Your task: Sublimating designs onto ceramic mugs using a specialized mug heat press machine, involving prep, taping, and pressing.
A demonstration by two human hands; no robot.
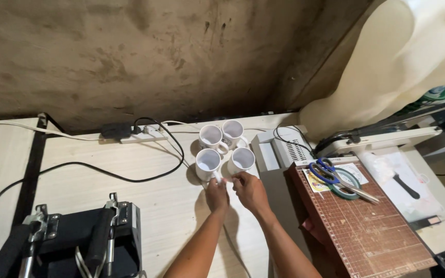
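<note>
Four mugs (225,149) sit in a square just ahead of my hands on the surface (145,195); power strip (140,134) behind-left, press (78,242) near-left, cutting mat (366,226) right, scissors (338,177) on it.

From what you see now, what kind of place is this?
Probably a small workshop for printing on mugs. Four white mugs stand grouped on the workbench, a black press machine sits at the near left, and a cutting mat with scissors lies at the right.

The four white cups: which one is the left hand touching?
The front-left cup. The left hand grips its handle; the other three sit farther right or behind.
</note>
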